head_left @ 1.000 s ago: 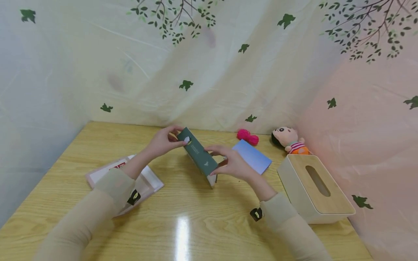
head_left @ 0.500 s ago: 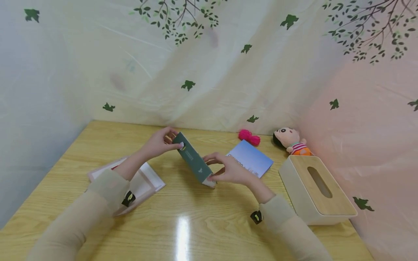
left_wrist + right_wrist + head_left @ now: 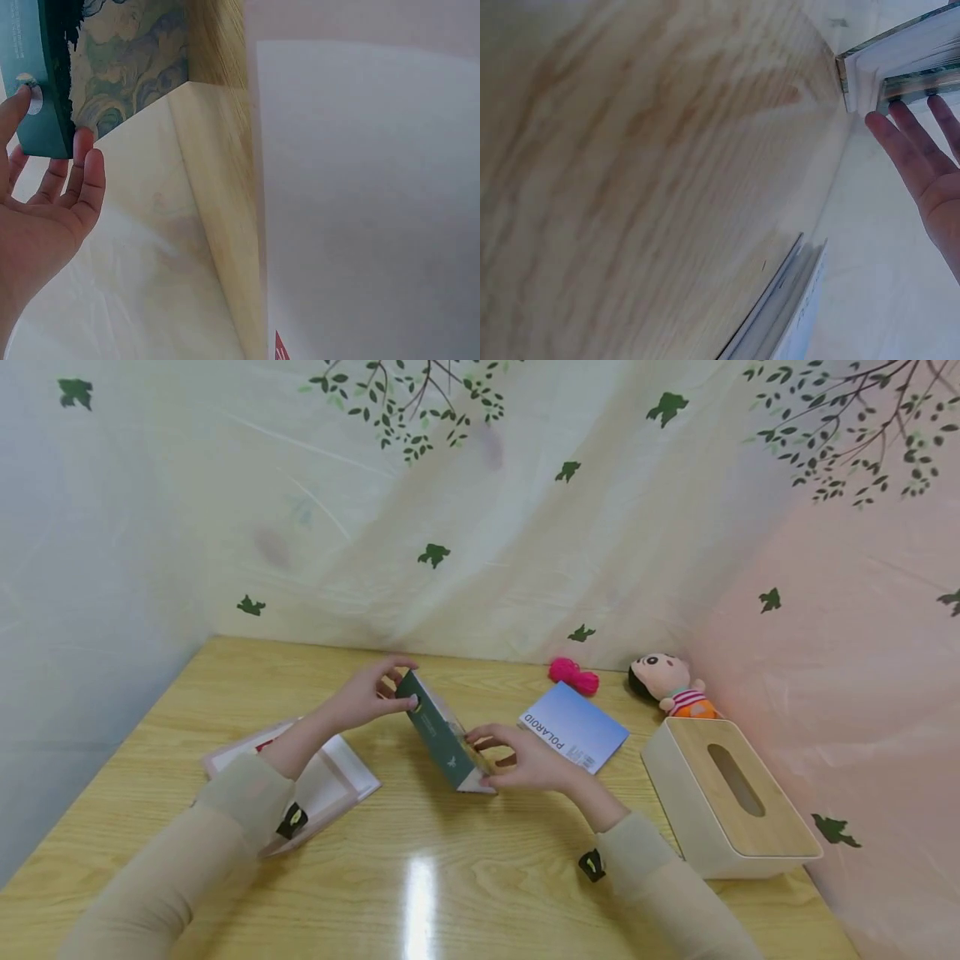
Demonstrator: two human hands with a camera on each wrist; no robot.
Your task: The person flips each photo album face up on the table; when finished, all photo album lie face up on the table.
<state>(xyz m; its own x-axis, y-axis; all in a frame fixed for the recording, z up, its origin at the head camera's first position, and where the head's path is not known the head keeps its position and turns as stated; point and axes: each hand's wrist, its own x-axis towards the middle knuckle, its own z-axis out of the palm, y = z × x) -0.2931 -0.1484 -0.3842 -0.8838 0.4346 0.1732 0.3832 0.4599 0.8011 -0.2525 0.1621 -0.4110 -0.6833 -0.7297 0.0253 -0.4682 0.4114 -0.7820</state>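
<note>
A thick book [image 3: 437,735] with a dark green spine stands tilted between both hands near the middle of the table. Its cover carries a swirling painted pattern, visible in the left wrist view, and pale page edges show in the right wrist view. My left hand [image 3: 367,695] pinches the upper end, thumb on the spine and fingers behind the top edge. At the lower end, my right hand [image 3: 528,762] holds the book, its thumb at the bottom corner and fingertips on the patterned side. Right of it lies a blue-and-white box [image 3: 581,722] lettered POLAROID.
Under the left forearm lies a flat white item with a pinkish border [image 3: 348,785]. A tissue box [image 3: 686,802] with a wooden lid stands at the right. Behind it are a doll [image 3: 663,681] and pink yarn [image 3: 573,677], near the curtain [image 3: 495,593].
Both hands have shifted slightly left and down with the book. The book has turned, so its spine faces more left and its patterned side shows. The POLAROID lettering has come into view.
</note>
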